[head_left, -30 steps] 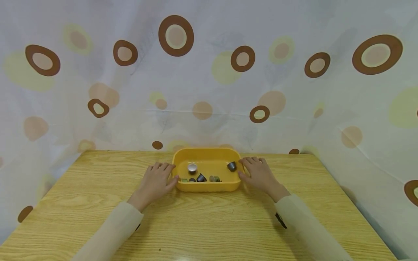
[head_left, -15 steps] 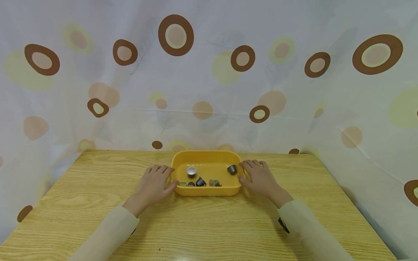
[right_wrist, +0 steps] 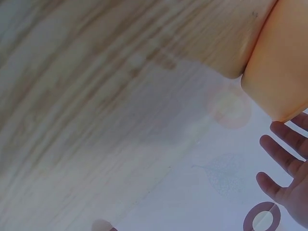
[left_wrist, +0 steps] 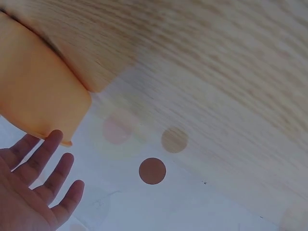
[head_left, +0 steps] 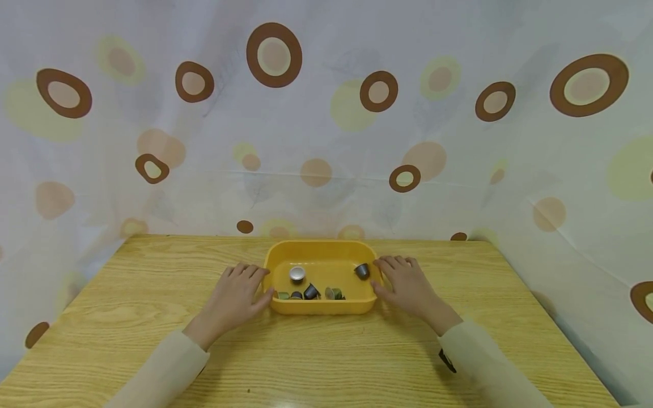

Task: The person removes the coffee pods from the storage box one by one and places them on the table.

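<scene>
A yellow plastic bin (head_left: 321,307) sits on the table, holding several coffee capsules. A white-lidded capsule (head_left: 297,274) stands toward its left, a dark capsule (head_left: 362,271) lies near the right end, and others lie along the front wall, partly hidden by it. My left hand (head_left: 234,297) holds the bin's left end, thumb by the front corner. At the opposite end my right hand (head_left: 408,286) holds the rim the same way. Both wrist views show fingertips at the rim of the bin (left_wrist: 43,86), with the outer fingers spread away from it.
The wood-grain table (head_left: 326,357) runs back to a pale curtain (head_left: 316,113) with brown and yellow circles. The curtain also hangs along both sides. The bin is a short way in front of the table's back edge.
The bin has slid toward me and slightly left, with both hands moving along at its ends. The capsules have travelled with it, keeping nearly the same places inside.
</scene>
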Tool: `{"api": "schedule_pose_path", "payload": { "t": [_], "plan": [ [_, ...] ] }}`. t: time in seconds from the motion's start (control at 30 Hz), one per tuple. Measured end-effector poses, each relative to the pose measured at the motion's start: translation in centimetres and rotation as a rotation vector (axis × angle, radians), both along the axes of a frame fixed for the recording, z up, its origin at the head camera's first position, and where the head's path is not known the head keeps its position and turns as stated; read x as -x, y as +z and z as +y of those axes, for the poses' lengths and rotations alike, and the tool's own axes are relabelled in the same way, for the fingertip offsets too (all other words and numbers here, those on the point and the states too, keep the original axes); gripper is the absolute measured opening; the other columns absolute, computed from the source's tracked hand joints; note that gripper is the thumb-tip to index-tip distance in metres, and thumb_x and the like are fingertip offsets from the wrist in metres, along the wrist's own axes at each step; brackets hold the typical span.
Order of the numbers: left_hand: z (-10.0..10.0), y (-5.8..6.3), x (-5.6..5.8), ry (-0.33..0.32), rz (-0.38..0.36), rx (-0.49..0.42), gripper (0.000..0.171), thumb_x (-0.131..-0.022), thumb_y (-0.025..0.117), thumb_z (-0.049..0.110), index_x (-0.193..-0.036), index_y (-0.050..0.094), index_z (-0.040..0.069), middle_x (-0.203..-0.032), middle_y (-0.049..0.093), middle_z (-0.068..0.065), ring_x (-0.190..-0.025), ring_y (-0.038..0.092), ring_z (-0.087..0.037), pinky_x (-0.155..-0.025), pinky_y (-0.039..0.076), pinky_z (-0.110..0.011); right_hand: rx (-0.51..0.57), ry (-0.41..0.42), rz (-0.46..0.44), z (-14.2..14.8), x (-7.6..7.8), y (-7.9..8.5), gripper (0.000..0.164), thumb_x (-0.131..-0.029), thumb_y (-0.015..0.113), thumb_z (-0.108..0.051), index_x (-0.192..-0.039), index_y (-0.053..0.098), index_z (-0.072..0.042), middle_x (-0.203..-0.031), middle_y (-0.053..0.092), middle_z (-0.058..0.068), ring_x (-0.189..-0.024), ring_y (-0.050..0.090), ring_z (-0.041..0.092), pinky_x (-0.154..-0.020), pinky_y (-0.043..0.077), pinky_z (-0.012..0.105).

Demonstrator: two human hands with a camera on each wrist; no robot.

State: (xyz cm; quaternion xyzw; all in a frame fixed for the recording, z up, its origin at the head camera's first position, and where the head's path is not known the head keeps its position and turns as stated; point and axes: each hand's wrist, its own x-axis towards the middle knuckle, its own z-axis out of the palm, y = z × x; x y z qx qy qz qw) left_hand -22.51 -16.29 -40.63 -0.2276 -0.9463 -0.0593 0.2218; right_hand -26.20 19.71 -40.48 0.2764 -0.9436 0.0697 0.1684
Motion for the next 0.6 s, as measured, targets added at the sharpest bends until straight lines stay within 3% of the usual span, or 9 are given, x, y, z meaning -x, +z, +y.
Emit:
{"api": "schedule_pose_path", "payload": {
  "t": [0.6],
  "plan": [
    [-0.4, 0.3, -1.6, -0.046, 0.034, 0.012, 0.037, -0.084, 0.055, 0.041, -0.106, 0.063, 0.012, -0.102, 0.064, -0.001, -0.1, 0.055, -0.023, -0.082, 0.044, -0.041, -0.02, 0.009, -0.001, 0.1, -1.9, 0.1, 0.048, -0.087, 0.052, -0.043, -0.122, 0.055, -0.01, -0.124, 0.055, 0.009, -0.111, 0.05, 0.028, -0.093, 0.035, 0.053]
  ]
}}
